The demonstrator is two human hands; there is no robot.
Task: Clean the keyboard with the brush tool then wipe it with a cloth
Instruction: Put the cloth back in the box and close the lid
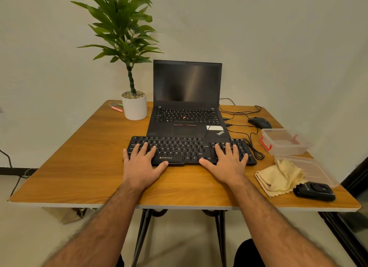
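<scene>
A black external keyboard (179, 150) lies on the wooden table (79, 167) in front of an open laptop. My left hand (142, 165) rests flat on its left keys with straight, spread fingers. On the number pad at the right end, my right hand (229, 163) lies flat in the same way. A folded yellow cloth (278, 177) sits at the right of the table, partly on a clear lid. A small black case-like tool (314, 191) lies just beside the cloth near the front edge. No brush bristles are visible.
The black laptop (187, 99) stands open with a dark screen. A potted plant (134, 105) is at the back left, pens (117, 107) beside it. A mouse (259, 122), cables and a clear box with red clips (284, 141) are on the right.
</scene>
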